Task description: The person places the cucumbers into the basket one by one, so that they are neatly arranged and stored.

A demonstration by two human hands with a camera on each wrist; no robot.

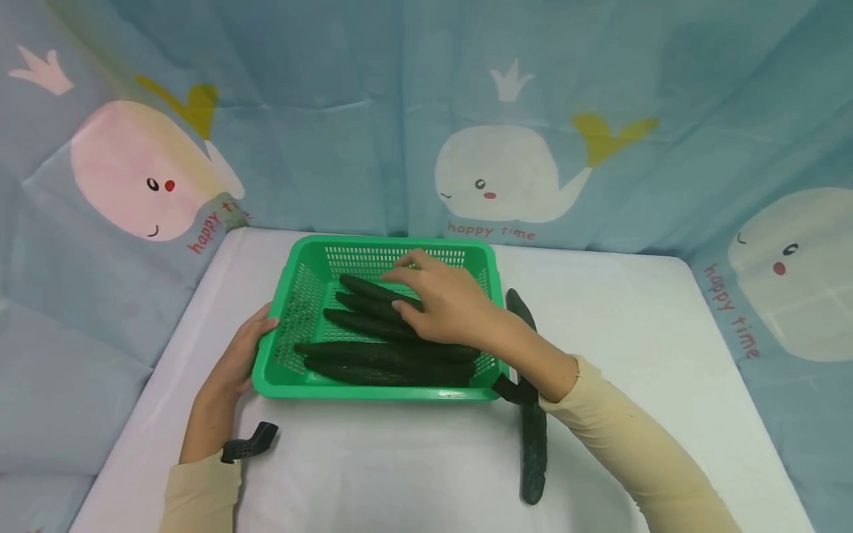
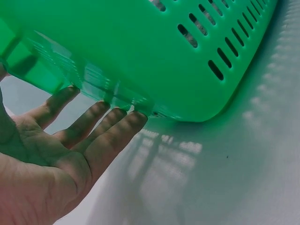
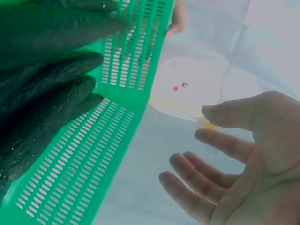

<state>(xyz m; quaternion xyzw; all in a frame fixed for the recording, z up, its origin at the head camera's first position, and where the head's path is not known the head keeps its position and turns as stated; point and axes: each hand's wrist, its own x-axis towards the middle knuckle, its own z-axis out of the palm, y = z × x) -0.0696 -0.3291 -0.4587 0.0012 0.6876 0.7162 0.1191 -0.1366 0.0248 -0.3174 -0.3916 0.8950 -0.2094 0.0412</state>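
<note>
A green plastic basket (image 1: pixel 373 394) with slotted walls holds several dark green cucumbers (image 1: pixel 363 324), lying roughly side by side across it. At the basket's left end, my left hand (image 1: pixel 241 352) grips the rim, thumb on top; in the left wrist view its fingertips (image 2: pixel 136 119) touch the outer wall. Above the cucumbers hovers my right hand (image 1: pixel 449 300), fingers loosely bent and apart. The right wrist view shows nothing between its thumb and fingers (image 3: pixel 187 197). One more cucumber (image 1: pixel 533 451) lies on the table right of the basket, its middle hidden beneath my right forearm.
White cloth covers the table (image 1: pixel 400 466). Behind it and along both sides hangs a blue curtain (image 1: pixel 320 148) printed with whales. A black strap mount (image 1: pixel 249 444) sits on the left wrist, another (image 1: pixel 514 389) on the right.
</note>
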